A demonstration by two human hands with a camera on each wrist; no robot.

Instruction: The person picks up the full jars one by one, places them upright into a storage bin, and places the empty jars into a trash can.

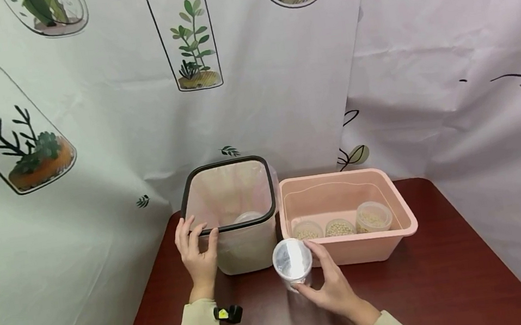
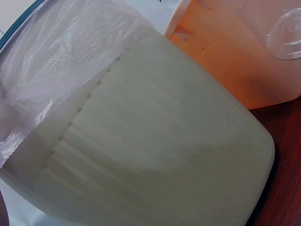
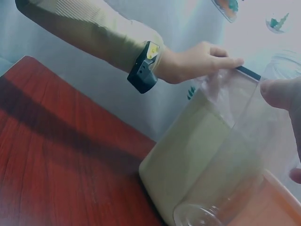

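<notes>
Right hand [image 1: 334, 290] is curled round a clear plastic jar [image 1: 293, 263], thumb and fingers on its side wall, holding it tilted above the table [image 1: 454, 280] just in front of the gap between bin and tub. The jar looks empty and see-through in the right wrist view [image 3: 225, 188], so probably very light; thin smooth wall, likely a bit slippery and easy to squash, so best gripped round the mid wall with modest squeeze, not at the rim.

Left hand [image 1: 197, 250] holds the near left rim of the cream bin [image 1: 240, 253], thumb outside and fingers hooked over the dark rim band where the thin bag liner [image 2: 51, 70] folds over. Bin wall looks stiff; liner is soft and crinkly and could slide.

A clear jar or lid lies inside the bin [image 1: 246, 217]. To the right, touching or just beside it, the pink tub [image 1: 397, 205] holds three lidded jars of pale beans [image 1: 340, 227].
</notes>
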